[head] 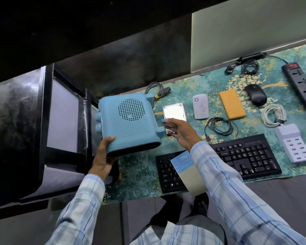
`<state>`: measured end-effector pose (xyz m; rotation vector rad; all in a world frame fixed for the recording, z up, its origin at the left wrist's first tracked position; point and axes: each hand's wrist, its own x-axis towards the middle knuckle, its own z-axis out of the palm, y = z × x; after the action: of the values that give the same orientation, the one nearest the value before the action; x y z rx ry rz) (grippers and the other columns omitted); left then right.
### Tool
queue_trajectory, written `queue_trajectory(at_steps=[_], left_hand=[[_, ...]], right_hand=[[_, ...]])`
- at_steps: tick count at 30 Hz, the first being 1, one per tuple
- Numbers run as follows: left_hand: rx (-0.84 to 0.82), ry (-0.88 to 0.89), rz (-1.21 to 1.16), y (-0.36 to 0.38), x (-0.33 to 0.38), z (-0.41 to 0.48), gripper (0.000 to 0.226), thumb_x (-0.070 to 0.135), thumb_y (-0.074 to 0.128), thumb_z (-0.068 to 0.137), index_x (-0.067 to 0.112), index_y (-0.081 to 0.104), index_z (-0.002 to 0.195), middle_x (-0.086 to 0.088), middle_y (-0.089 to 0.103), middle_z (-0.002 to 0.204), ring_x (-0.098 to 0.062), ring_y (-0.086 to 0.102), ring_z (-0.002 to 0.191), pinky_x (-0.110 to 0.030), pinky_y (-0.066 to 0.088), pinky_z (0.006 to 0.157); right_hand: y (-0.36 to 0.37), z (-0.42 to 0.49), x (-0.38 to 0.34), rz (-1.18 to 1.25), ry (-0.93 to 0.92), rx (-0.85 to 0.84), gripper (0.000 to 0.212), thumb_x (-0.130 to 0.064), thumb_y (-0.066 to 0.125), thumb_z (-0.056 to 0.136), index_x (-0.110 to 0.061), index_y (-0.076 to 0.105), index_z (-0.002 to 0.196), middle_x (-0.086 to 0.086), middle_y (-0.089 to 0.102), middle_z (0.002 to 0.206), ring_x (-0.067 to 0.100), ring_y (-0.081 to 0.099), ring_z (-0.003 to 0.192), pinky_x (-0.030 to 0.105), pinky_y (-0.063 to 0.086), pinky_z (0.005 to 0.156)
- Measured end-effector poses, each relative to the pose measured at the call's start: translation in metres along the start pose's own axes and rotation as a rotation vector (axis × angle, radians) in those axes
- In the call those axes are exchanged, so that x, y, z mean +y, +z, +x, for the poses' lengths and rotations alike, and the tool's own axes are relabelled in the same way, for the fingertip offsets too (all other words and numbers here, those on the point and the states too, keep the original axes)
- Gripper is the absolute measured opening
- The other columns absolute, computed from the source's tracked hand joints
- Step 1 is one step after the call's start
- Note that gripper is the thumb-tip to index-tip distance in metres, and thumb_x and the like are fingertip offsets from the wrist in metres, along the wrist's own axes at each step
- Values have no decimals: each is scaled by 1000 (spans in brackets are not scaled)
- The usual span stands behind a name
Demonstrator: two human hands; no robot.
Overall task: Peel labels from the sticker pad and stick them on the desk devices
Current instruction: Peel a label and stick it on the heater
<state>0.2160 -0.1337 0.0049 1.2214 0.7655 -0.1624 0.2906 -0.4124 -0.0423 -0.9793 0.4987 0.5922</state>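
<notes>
Left hand (102, 156) grips the blue grilled device (129, 121), tilted above the worktop (136, 175). Right hand (178, 131) pinches a blue label (163, 120) beside it. The sticker pad (187, 172) rests on the keyboard (245, 154). Best practice: anchor one edge, then smooth flat.

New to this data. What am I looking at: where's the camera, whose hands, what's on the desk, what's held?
No robot here: a person works with bare hands. The single picture comes from a wide-angle camera worn on their head, looking down. The left hand holds a blue box with a perforated grille. The right hand pinches a small blue label beside it. The sticker pad lies across the keyboard. Also on the mat: a hard drive, a white device, an orange pack, a mouse, a power strip, a USB charger and coiled cables.
</notes>
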Motion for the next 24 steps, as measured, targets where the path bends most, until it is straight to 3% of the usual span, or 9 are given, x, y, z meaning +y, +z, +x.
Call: queue_trajectory(at_steps=[4, 9, 14, 17, 20, 24], left_hand=[[8, -40, -175, -5, -23, -9, 55, 26, 60, 88, 11, 56, 141, -12, 64, 137, -29, 60, 122, -43, 57, 93], [1, -82, -294, -3, -40, -16, 36, 21, 44, 96, 13, 62, 127, -8, 73, 115, -23, 72, 98, -37, 63, 77], [23, -94, -324, -5, -50, -16, 36, 24, 47, 95, 12, 62, 125, -9, 74, 110, -23, 73, 94, -39, 63, 80], [29, -110, -377, -3, -57, -16, 34, 26, 42, 97, 14, 65, 118, -7, 76, 104, -22, 75, 89, -40, 62, 78], [17, -143, -454, -4, -65, -15, 40, 29, 40, 98, 15, 76, 108, -9, 76, 107, -25, 75, 91, -48, 58, 83], [-21, -177, -495, -9, -72, -13, 39, 31, 38, 97, 14, 64, 121, -11, 73, 112, -28, 74, 94, -49, 59, 82]], right_hand=[[1, -2, -11, 6, 54, -97, 20, -16, 72, 86, -21, 80, 69, 6, 76, 116, 23, 67, 108, 36, 46, 102], [6, -5, -15, -4, 87, -77, 9, -13, 75, 83, -18, 75, 76, 8, 76, 110, 27, 68, 109, 36, 50, 97], [8, -4, -18, -43, 81, -90, 13, -14, 79, 80, -20, 78, 69, 6, 77, 113, 24, 68, 104, 36, 51, 96], [10, -2, -17, -47, 88, -76, 6, -14, 81, 79, -17, 76, 80, 12, 74, 122, 23, 69, 95, 37, 51, 96], [13, 0, -16, -43, 97, -69, 8, -14, 80, 79, -17, 73, 81, 12, 75, 114, 23, 67, 91, 37, 51, 92], [16, 3, -17, -80, 116, -67, 23, -16, 82, 76, -13, 73, 97, 8, 76, 110, 24, 69, 92, 33, 55, 85]])
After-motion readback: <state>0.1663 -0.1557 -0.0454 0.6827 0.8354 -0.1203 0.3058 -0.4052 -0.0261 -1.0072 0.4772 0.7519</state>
